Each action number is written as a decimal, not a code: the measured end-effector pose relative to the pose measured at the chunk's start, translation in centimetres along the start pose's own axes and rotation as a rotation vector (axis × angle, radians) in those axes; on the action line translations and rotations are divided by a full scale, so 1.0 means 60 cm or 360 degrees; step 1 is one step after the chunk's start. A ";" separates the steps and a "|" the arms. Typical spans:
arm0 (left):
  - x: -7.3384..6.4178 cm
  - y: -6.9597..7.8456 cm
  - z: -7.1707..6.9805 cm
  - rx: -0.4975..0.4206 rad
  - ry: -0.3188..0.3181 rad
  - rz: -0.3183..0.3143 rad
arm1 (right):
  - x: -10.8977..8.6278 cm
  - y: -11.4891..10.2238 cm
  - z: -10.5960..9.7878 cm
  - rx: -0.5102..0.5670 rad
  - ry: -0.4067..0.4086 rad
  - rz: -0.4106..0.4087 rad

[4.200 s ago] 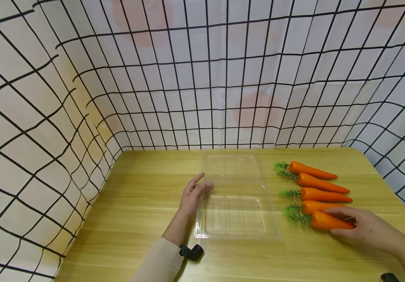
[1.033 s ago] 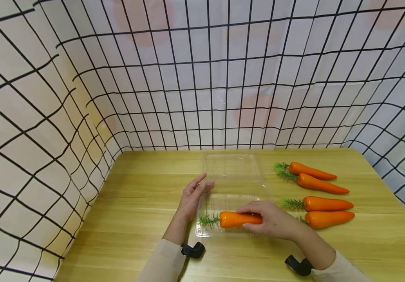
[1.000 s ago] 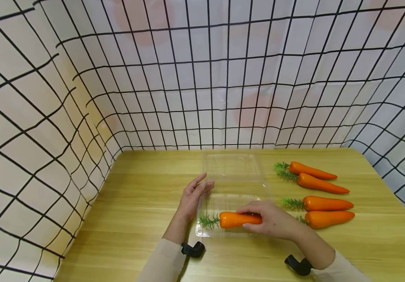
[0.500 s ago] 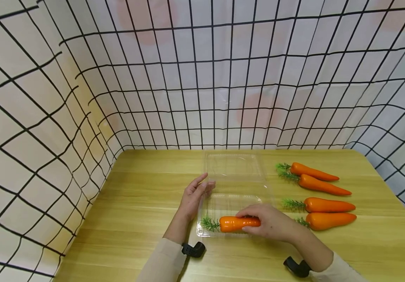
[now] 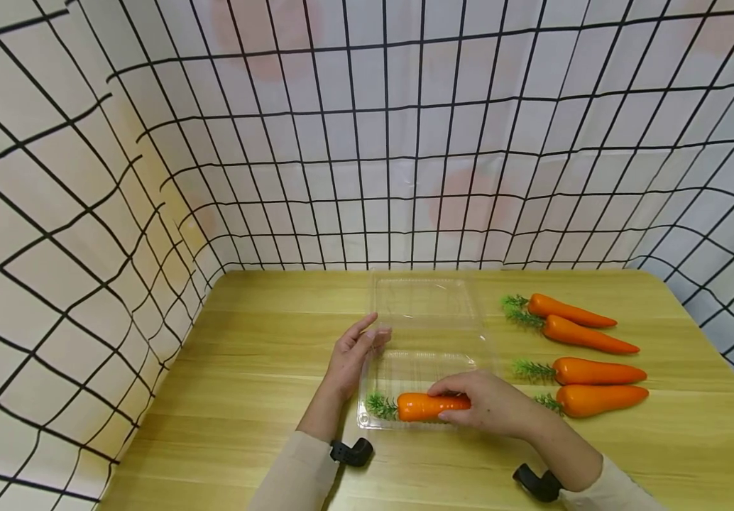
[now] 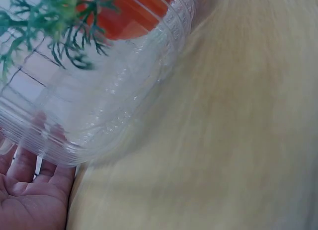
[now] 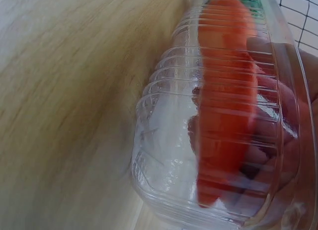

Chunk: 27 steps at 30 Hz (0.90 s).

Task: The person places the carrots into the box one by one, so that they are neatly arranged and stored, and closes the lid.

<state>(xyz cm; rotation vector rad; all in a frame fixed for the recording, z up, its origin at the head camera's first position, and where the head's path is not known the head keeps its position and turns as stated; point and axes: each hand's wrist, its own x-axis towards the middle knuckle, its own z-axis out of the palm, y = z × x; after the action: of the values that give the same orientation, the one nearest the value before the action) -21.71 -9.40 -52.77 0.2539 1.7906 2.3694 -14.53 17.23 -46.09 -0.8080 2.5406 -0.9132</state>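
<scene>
A clear plastic clamshell box (image 5: 427, 369) lies with its lid spread back on the table. Inside its near part, an orange carrot (image 5: 418, 407) with green leaves points left, low by the front wall. My right hand (image 5: 491, 404) grips that carrot from above, fingers and thumb on either side. Through the ribbed wall in the right wrist view, the carrot (image 7: 226, 96) shows between the fingers. My left hand (image 5: 348, 358) touches the box's left side with fingers fairly straight. In the left wrist view the fingers (image 6: 25, 168) lie against the plastic wall.
To the right of the box lie several more carrots: two at the back, the rear one (image 5: 571, 311) touching its neighbour (image 5: 590, 335), and two nearer, one (image 5: 600, 371) beside the other (image 5: 603, 401). A black-grid white curtain (image 5: 405, 142) surrounds the wooden table (image 5: 245, 369).
My right hand took a carrot from the row on the right and brought it left over the box. Since then the carrot has gone down into the near part. My left hand stays put.
</scene>
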 end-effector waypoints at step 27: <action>-0.001 0.003 0.000 -0.0011 0.0003 -0.0024 | -0.045 -0.008 -0.036 -0.0003 0.0308 0.0010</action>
<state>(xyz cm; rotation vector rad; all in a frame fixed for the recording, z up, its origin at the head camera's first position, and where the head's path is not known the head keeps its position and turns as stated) -21.66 -9.45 -52.60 0.2364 1.7785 2.3662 -13.21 19.60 -43.89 -0.7440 2.7067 -1.0328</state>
